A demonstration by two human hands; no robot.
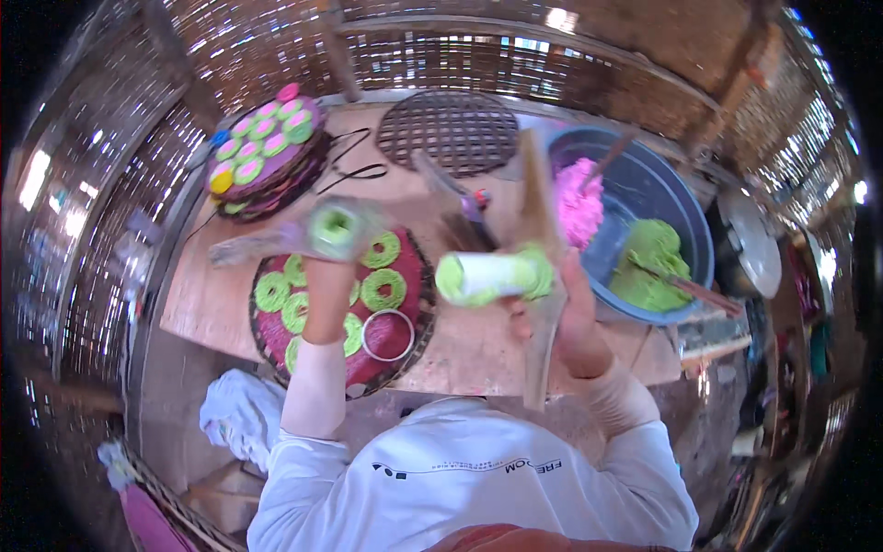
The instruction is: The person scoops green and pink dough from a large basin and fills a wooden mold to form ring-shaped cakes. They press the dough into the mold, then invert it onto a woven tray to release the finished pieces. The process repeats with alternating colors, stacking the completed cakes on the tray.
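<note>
My left hand (329, 274), smeared by motion, is over a round tray (426, 313) with a dark red cover. It grips a see-through round piece (357, 224) with green paste in it; a wooden stick (246, 247) sticks out to its left. Several bright green paste rings (383, 289) lie on the tray, and a white hoop (387, 335) rests near its front right. My right hand (578, 322) is closed around a long upright piece of wood (540, 354). A white cylinder (487, 274) smeared with green paste lies crosswise against this wood, left of the hand.
A large blue-grey basin (685, 207) at right holds pink dough (579, 204), green dough (655, 262) and wooden sticks. Behind stands a round lattice rack (448, 133). Stacked trays (308, 170) with pink-and-green pieces sit back left. A pale cloth (241, 414) hangs below the table (198, 313).
</note>
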